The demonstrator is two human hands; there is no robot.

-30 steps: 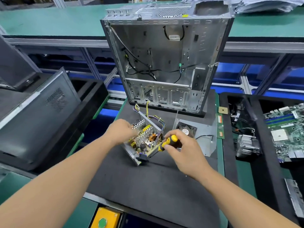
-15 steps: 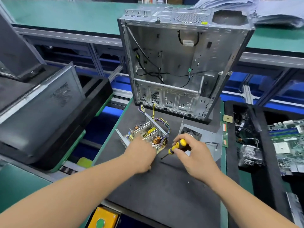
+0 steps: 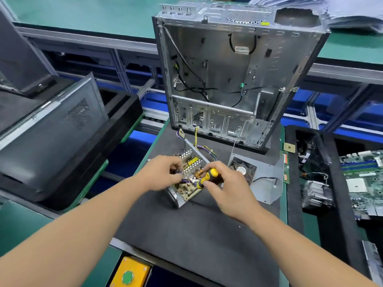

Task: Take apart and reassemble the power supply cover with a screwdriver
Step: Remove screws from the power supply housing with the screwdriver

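While my right hand [image 3: 226, 191] grips the yellow-black screwdriver [image 3: 207, 177], my left hand [image 3: 163, 172] pinches wires on the opened power supply [image 3: 189, 175], sitting mid-tabletop [image 3: 207, 235] just near of the empty case [image 3: 234, 79].

Dark foam mat [image 3: 199, 230] covered green bench [image 3: 83, 15]. On mat: open PC chassis [image 3: 234, 79] at back; opened PSU [image 3: 186, 183] in front of chassis, w/ fan cover plate [image 3: 263, 183] right of PSU.
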